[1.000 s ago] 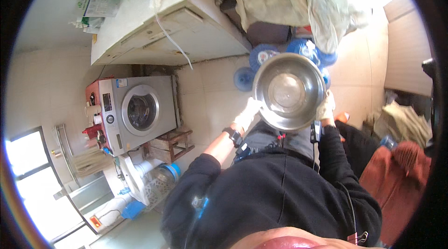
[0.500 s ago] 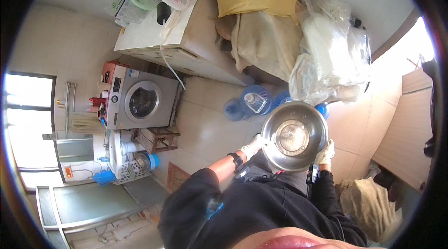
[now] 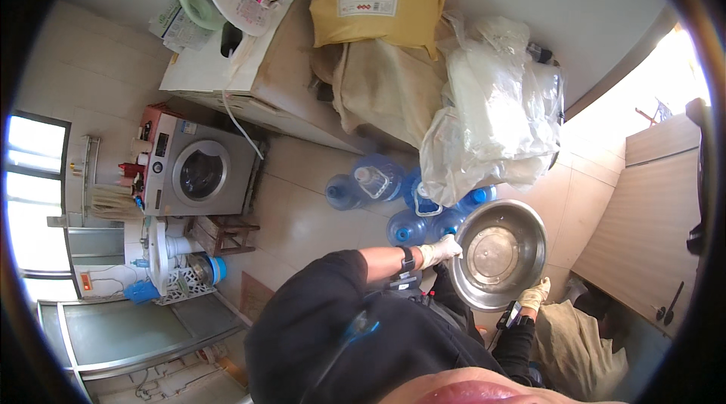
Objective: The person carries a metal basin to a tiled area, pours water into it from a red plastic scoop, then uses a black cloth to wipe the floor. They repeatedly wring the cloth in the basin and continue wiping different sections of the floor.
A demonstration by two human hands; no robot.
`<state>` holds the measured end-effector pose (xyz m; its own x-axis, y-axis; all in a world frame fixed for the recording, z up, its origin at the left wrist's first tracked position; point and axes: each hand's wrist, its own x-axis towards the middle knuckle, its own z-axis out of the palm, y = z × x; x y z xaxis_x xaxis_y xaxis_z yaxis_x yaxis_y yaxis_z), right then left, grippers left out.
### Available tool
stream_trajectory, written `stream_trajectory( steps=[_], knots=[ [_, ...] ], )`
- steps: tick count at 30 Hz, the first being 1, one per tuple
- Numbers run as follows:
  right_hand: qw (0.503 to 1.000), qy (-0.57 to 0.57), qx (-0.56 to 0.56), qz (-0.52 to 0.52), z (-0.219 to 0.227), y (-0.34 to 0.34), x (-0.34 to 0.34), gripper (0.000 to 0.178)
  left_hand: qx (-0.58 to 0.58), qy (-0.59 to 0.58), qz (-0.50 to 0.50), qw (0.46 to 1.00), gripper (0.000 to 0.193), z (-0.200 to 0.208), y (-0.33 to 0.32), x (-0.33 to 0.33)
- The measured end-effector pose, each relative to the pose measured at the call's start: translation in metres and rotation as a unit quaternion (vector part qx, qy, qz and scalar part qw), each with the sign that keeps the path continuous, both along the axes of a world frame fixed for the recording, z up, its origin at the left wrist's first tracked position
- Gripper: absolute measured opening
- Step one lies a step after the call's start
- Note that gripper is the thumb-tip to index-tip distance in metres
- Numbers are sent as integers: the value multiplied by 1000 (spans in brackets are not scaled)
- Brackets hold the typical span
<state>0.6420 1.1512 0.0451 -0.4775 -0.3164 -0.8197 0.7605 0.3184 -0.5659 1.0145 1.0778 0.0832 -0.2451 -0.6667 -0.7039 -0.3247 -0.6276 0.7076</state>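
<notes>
In the head view, a round silver-coloured metal basin (image 3: 493, 254) is held right of the frame's centre. Its left rim is clasped by the white-gloved left hand (image 3: 441, 251), its lower-right rim by the white-gloved right hand (image 3: 535, 295). Translucent blue plastic bottles (image 3: 408, 228) are grouped just left of it, beneath a crumpled clear plastic bag (image 3: 488, 109) at upper right of centre.

Basin (image 3: 495, 254) btwn hands (image 3: 441, 251), washer (image 3: 203, 171) L, bottles (image 3: 408, 229) btwn

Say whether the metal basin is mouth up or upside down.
Mouth up: the metal basin shows its inner floor, with left hand and right hand at its rim.
</notes>
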Motion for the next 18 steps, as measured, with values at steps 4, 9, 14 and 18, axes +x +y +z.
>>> stream_trajectory(
  steps=[4,9,14,18],
  knots=[
    [998,43,-44,-5,18,1,-56,50,79,31,-43,996,31,25,-35,-56],
    [979,-70,-168,90,35,-18,-138,47,98,19,-59,993,44,45,-72,-133],
    [989,-14,-127,79,22,-63,-213,48,122,-7,-42,992,47,53,-112,-211],
    [999,2,36,18,11,-125,-270,63,52,-19,-20,998,27,41,-154,-272]
  ],
)
